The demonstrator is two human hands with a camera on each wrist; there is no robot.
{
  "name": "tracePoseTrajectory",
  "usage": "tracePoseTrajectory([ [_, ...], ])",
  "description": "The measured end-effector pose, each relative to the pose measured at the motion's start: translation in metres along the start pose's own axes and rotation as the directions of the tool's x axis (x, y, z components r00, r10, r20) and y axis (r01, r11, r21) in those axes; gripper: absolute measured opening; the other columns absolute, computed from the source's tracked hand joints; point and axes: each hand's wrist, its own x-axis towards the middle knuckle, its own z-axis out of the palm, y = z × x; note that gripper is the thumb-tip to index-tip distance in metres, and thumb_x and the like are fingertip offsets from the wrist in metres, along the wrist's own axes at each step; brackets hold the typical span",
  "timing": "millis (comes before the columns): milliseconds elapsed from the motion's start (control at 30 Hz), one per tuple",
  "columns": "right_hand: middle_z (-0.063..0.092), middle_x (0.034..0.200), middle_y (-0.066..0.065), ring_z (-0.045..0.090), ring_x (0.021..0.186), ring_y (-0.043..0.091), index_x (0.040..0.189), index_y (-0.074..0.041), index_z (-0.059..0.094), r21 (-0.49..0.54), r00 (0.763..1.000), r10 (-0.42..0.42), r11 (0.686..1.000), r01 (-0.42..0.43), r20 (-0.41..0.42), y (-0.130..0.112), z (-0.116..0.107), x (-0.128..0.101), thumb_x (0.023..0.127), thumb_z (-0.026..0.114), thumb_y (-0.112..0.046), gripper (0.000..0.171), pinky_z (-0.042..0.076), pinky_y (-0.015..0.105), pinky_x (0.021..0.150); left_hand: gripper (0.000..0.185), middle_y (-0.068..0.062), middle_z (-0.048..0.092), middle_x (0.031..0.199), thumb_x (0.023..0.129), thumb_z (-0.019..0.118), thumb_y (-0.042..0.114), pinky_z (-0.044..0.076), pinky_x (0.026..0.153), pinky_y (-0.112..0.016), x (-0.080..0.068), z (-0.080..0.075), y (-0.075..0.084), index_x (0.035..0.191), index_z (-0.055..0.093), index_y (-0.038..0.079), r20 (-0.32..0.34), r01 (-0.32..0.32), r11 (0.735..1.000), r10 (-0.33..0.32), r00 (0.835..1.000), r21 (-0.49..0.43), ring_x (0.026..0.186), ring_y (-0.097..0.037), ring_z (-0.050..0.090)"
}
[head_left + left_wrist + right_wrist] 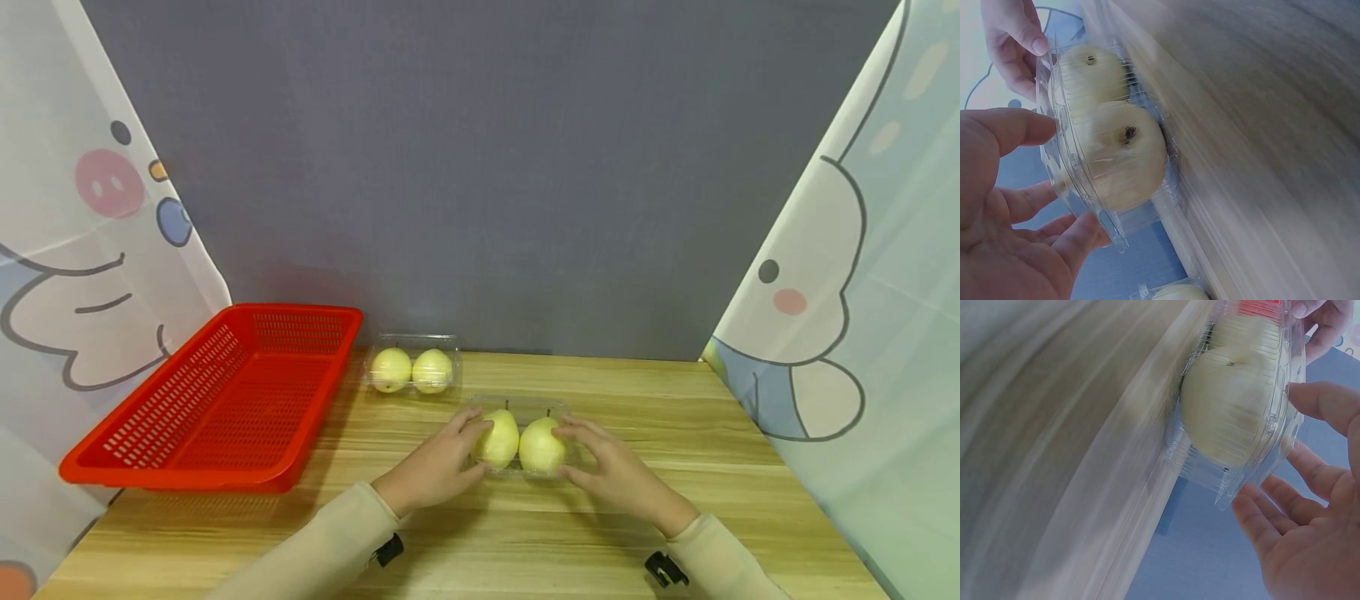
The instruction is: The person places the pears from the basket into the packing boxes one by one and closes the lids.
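Clear plastic is glinting around two pale yellow pears, which are sitting side by side in a clamshell box (521, 442) near the middle of the wooden counter (675, 433). The left hand (438, 467) is cupping the box's left end, with curled fingers and thumb touching the plastic, while the right hand (611, 471) is gripping the right end the same way. Both wrist views are showing fingertips pressing against the transparent lid (1069, 156). A second clamshell box of pears (413, 368) is resting closer to the counter's far edge, well apart from the hands. A red slotted basket (217, 400) is sitting at the counter's left edge.
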Motion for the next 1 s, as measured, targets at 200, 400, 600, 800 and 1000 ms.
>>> tracePoseTrajectory([
  [200, 0.048, 0.147, 0.019, 0.048, 0.131, 0.041, 0.135, -0.003, 0.058, 0.016, 1.000, 0.007, 1.000, -0.007, 0.024, 0.002, -0.001, 0.005, 0.090, 0.077, -0.019, 0.050, 0.044, 0.056, 0.101, 0.060, -0.025, 0.032, 0.155, 0.099, 0.066, 0.024, 0.045, 0.104, -0.045, 0.004, -0.001, -0.003, 0.147, 0.043, -0.002, 0.003, -0.005, 1.000, 0.005, 1.000, -0.009, 0.128, -0.037, 0.051],
  [400, 0.046, 0.148, 0.021, 0.046, 0.133, 0.043, 0.137, -0.004, 0.057, 0.035, 0.997, 0.053, 0.998, -0.054, 0.052, 0.005, -0.002, 0.010, 0.090, 0.076, -0.018, 0.052, 0.041, 0.058, 0.103, 0.060, -0.024, 0.031, 0.155, 0.099, 0.066, 0.024, 0.048, 0.100, -0.043, 0.009, -0.001, -0.007, 0.148, 0.042, 0.000, 0.013, 0.001, 1.000, 0.000, 1.000, -0.024, 0.124, -0.036, 0.055],
  [600, 0.046, 0.147, 0.022, 0.045, 0.133, 0.044, 0.136, -0.003, 0.058, 0.054, 0.997, 0.057, 0.997, -0.059, 0.045, 0.009, -0.002, 0.017, 0.089, 0.077, -0.014, 0.052, 0.040, 0.058, 0.104, 0.059, -0.021, 0.031, 0.156, 0.099, 0.066, 0.023, 0.046, 0.103, -0.042, 0.017, -0.001, -0.013, 0.149, 0.042, 0.001, 0.021, 0.011, 0.999, -0.010, 1.000, -0.040, 0.126, -0.034, 0.054],
  [800, 0.045, 0.148, 0.022, 0.047, 0.132, 0.043, 0.136, -0.002, 0.057, 0.055, 0.996, 0.075, 0.996, -0.077, 0.042, 0.015, -0.001, 0.023, 0.089, 0.077, -0.015, 0.052, 0.041, 0.058, 0.104, 0.060, -0.022, 0.031, 0.156, 0.098, 0.067, 0.021, 0.046, 0.103, -0.043, 0.026, 0.000, -0.020, 0.148, 0.042, 0.000, 0.023, 0.025, 0.997, -0.024, 0.999, -0.072, 0.124, -0.034, 0.055],
  [1000, 0.042, 0.150, 0.022, 0.042, 0.134, 0.045, 0.138, -0.001, 0.056, 0.086, 0.994, 0.098, 0.991, -0.101, 0.046, 0.021, -0.002, 0.030, 0.090, 0.076, -0.014, 0.054, 0.037, 0.061, 0.105, 0.062, -0.024, 0.031, 0.156, 0.098, 0.068, 0.021, 0.043, 0.106, -0.044, 0.036, 0.000, -0.026, 0.149, 0.041, -0.002, 0.015, 0.035, 0.995, -0.034, 0.999, -0.095, 0.132, -0.037, 0.047],
])
